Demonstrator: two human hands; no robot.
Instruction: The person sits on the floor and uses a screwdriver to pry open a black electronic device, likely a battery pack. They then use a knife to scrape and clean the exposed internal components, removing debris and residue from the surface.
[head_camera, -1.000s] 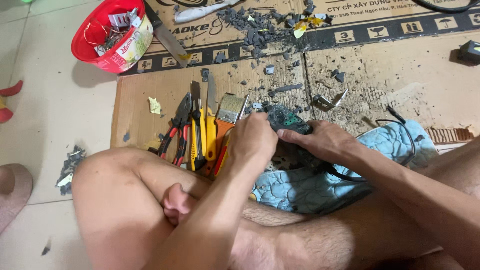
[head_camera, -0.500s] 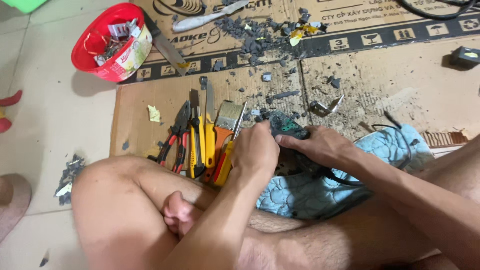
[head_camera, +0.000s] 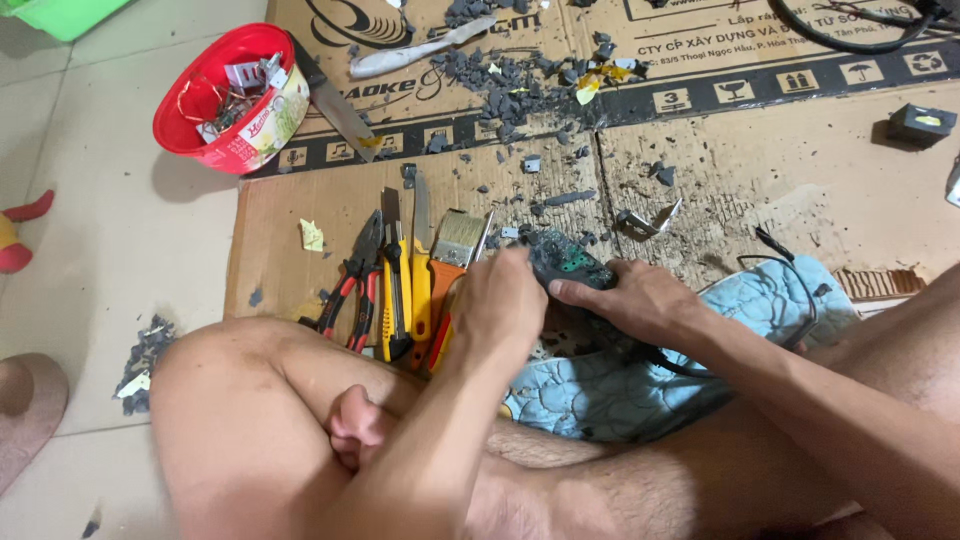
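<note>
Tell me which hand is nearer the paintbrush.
Left. The left hand is right beside the paintbrush, just right of its handle; the right hand sits farther right, holding the dark green-topped part.

One red bowl sat at ten o'clock; one paintbrush, one pair of pliers and two utility knives lay centre.

Both forearms angle in toward the middle, wrists nearly meeting. The left hand is knuckles-up, fingers curled down tight. The right hand lies flatter, its fingers stretched leftward, tips just beside the left hand.
</note>
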